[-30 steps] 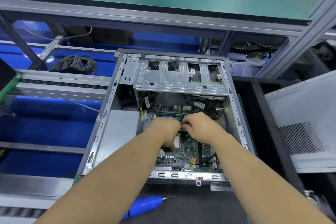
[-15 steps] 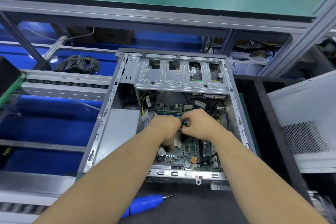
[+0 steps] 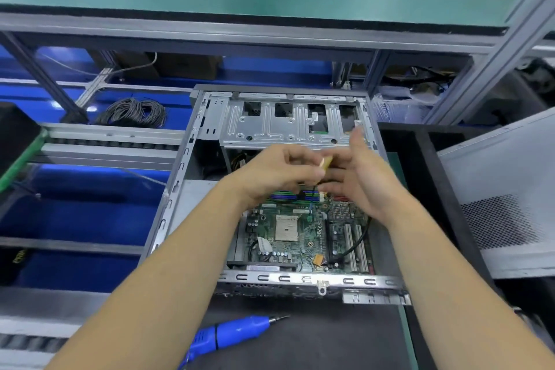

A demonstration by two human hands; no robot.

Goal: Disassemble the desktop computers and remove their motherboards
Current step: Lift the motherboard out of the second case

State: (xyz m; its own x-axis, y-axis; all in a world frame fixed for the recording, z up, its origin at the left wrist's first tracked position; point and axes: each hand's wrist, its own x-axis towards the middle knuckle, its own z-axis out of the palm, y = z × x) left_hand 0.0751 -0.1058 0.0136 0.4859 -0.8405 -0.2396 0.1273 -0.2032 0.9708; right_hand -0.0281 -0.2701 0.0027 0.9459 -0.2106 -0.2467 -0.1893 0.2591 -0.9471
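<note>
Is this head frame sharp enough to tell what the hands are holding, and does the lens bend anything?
Head view: both the left hand and right hand are motion-blurred, so the small yellowish piece between them cannot be identified; the motherboard below is sharp; wide-angle distortion bows the frame rail and splays the case sides.

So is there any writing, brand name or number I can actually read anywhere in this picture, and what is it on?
None can be read.
Motherboard: printed markings and small stickers, too small and blurred.
White label lying on the board: blurred.
Yellow-and-black patch at the left edge: blurred.
Blue screwdriver: no lettering visible.
</note>
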